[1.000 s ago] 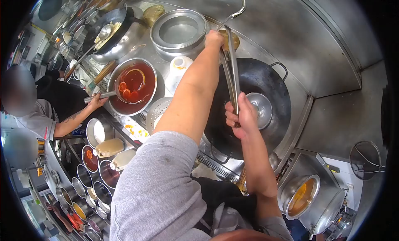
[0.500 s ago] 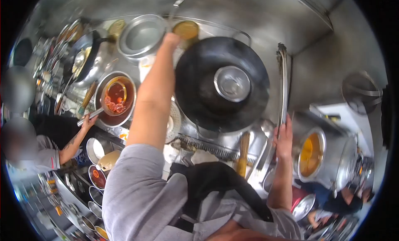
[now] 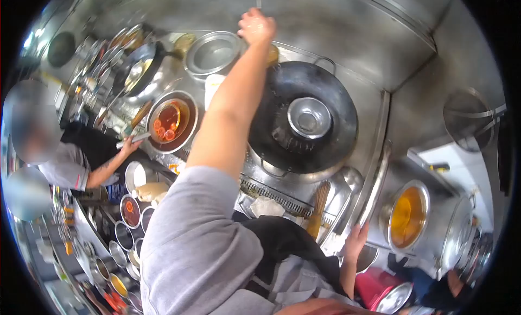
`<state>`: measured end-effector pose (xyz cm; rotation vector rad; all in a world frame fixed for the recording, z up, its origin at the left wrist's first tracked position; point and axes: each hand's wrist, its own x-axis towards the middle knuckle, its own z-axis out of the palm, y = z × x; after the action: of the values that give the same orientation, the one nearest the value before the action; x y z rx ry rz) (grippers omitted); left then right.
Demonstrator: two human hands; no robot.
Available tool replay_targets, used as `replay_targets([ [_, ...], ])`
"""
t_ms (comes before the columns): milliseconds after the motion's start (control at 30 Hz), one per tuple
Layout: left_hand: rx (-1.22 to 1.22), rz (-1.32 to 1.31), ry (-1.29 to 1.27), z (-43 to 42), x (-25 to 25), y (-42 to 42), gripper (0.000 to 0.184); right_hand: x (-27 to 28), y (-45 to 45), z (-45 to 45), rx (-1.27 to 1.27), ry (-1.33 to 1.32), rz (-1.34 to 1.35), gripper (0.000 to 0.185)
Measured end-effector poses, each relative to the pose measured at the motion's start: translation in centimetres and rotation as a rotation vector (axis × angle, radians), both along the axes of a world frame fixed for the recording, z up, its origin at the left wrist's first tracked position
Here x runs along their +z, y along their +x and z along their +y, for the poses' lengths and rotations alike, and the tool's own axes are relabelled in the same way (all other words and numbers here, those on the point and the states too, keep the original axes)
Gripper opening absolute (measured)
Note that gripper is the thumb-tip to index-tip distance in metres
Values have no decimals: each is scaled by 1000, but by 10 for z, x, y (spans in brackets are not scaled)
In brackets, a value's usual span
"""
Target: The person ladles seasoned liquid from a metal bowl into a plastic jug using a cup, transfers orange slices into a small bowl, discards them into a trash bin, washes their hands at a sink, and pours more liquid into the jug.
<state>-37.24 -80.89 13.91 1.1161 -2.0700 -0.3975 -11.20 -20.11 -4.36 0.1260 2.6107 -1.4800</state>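
My left sleeve (image 3: pixel 198 239) is short, grey and creased, ending above the elbow (image 3: pixel 233 117). Black cloth (image 3: pixel 285 239) lies across my front, beside folded grey fabric (image 3: pixel 293 277). My left hand (image 3: pixel 258 27) and right hand (image 3: pixel 356 241) are bare.

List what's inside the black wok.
A round metal bowl sits inside the black wok, with pale glints beside it, too blurred to identify. The wok's surface beneath the bowl is covered.

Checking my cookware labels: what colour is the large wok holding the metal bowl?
The wok is black with greyish sheen, clearest in the head view.
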Motion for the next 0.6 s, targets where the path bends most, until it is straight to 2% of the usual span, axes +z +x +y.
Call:
replay_targets([
  [33, 41, -38, -54, -8, 3, -11, 42, -11, 1, 11, -14, -16, 35, 46],
  [100, -21, -104, 58, -38, -6, -36, 32, 8, 5, 11, -77, -120, -43, 48],
  [167, -58, -136, 56, -52, -6, -43, 27, 17, 6, 8, -94, -98, 50, 49],
  [233, -110, -170, 58, -63, -1, -39, 23, 19, 5, 9, -110, -101, 12, 48],
  [300, -131, -195, 100, -70, 13, -20, 23, 37, 12, -2, -231, -139, -75, 49],
  [367, -4, -161, 85, -99, 5, -13, 27, 22, 16, 18, -157, -56, -24, 49],
  [467, -20, -115, 179, -126, 12, 19, 24, -11, 23, 44, -10, 275, 168, 51],
  [500, -38, -83, 217, -126, 11, 26, 24, -22, 28, 54, 90, 209, 269, 49],
  [533, -51, -95, 226, -123, 1, 23, 24, -27, 36, 57, 45, 102, 134, 47],
  [600, -56, 78, 51, -118, -21, 18, 33, -51, 53, 73, -11, -29, -90, 42],
])
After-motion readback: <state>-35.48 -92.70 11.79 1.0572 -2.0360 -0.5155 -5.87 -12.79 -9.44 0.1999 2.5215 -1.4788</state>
